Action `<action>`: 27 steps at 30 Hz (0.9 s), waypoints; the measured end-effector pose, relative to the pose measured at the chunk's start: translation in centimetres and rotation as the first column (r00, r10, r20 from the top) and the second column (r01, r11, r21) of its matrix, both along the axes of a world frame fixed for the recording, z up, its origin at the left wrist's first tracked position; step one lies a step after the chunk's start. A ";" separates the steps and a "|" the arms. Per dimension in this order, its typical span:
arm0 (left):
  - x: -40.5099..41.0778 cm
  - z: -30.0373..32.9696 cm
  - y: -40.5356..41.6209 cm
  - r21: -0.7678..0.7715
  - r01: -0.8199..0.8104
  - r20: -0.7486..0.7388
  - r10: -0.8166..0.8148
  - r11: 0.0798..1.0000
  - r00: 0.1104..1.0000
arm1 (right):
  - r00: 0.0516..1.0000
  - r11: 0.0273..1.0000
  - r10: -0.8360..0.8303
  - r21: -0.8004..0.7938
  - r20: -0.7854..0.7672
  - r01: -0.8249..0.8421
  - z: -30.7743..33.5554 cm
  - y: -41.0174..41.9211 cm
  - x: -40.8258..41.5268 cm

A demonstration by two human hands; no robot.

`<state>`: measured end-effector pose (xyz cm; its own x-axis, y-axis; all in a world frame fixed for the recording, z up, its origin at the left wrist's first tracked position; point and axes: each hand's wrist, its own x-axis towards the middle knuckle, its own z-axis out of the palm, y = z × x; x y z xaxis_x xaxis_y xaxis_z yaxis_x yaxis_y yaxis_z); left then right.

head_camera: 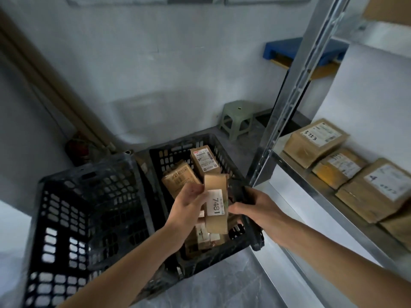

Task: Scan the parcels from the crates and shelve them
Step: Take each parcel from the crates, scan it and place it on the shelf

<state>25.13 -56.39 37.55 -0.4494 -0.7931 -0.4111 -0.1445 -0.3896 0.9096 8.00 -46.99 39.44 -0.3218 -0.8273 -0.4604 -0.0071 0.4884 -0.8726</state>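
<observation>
Left hand (189, 203) pinched a small brown parcel (216, 203) by its left edge, label "7481" up, held above the right crate (235, 241). Right hand (255, 207) was wrapped round a dark scanner (253, 232), by the look of it. Parcel looked light, stiff cardboard under slick tape; edge grip seemed enough. Left crate (89, 196) looked empty. Shelf (315, 196) parcels were blurred, their labels barely readable; scanner mostly hidden.

I read "7481" on white label (215, 205) of parcel (216, 203) pinched in left hand (189, 210). Handwritten "3753" on label of shelf parcel (315, 141), well right of grip. Crate parcels' labels beyond grip: print too small.
</observation>
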 end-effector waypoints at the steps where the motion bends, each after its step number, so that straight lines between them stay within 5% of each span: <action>1: 0.7 0.4 0.2 0.001 -0.006 -0.006 0.006 1.000 1.000 | 1.000 1.000 0.000 -0.002 0.005 0.000 0.2 0.2 0.7; 18: 5.6 2.2 4.0 0.053 0.124 -0.080 -0.119 0.991 0.990 | 0.997 0.997 -0.065 -0.032 0.036 0.066 0.3 5.0 5.0; 27: 4.6 1.6 7.1 -0.004 0.146 -0.065 -0.146 0.989 0.987 | 0.993 0.997 -0.081 -0.016 -0.081 0.079 -0.8 7.3 4.3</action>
